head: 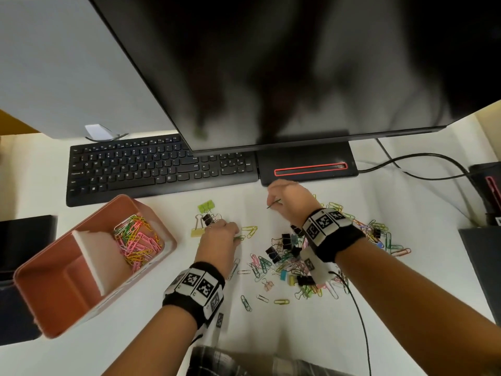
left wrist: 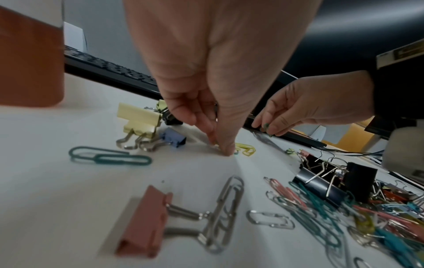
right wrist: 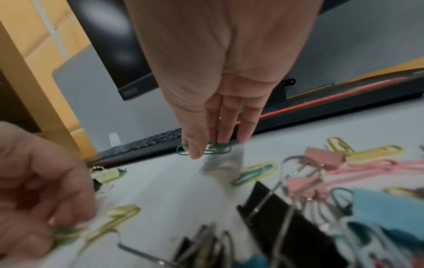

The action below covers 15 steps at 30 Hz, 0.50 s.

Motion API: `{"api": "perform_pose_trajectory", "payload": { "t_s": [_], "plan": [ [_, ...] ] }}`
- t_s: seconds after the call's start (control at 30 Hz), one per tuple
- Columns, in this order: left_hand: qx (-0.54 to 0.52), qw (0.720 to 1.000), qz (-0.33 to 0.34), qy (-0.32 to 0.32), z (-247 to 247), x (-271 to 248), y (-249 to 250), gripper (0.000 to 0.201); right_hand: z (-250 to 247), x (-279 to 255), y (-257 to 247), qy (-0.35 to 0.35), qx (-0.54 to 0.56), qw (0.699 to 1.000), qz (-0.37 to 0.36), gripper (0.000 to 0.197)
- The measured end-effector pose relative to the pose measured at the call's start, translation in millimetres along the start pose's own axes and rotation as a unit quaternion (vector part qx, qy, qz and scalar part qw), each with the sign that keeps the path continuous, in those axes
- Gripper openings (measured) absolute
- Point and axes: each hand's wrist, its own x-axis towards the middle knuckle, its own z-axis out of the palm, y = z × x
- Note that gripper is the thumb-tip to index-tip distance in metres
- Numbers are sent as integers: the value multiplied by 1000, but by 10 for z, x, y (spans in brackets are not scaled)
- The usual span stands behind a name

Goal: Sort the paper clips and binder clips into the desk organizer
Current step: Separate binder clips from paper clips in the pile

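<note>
The pink desk organizer stands at the left, with several coloured paper clips in its far compartment. My left hand reaches down to the white table and pinches a green paper clip beside yellow paper clips. Just beyond it lie yellow, green and black binder clips. My right hand hovers near the monitor base and pinches a dark green paper clip between thumb and fingers. A mixed pile of paper clips and binder clips lies under my right wrist.
A black keyboard and the monitor base line the far side, under a large dark monitor. Black cables run along the right. Dark objects sit at the right edge and the left edge.
</note>
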Motion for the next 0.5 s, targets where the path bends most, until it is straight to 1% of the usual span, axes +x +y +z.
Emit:
{"api": "perform_pose_trajectory", "payload": {
  "t_s": [0.03,0.1,0.17,0.23,0.33,0.4,0.43,0.47,0.5],
  "plan": [
    [2,1000,-3,-8,7,9,-5,9,7,20,26,-16,-11,1000,-6,15],
    [3,999,-14,-31,17,18,-15,8,22,49,76,-42,-17,999,-6,17],
    [3,999,-15,-49,15,20,-20,8,32,54,126,-48,-18,999,-5,18],
    [6,999,3,-47,6,16,-13,7,50,15,173,-45,-23,999,-5,18],
    [-19,999,20,-42,-25,7,14,17,88,-71,259,-17,-20,1000,-1,16],
    [-60,997,17,-37,-60,6,55,15,75,-124,324,24,-18,1000,6,15],
    [-81,996,16,-32,-72,10,82,11,45,-147,365,43,3,999,13,14],
    [-99,995,14,-27,-83,10,104,12,10,-166,397,55,39,997,25,15],
    [-110,994,12,-26,-87,15,120,19,-25,-188,425,57,70,995,39,18]
  ]
}}
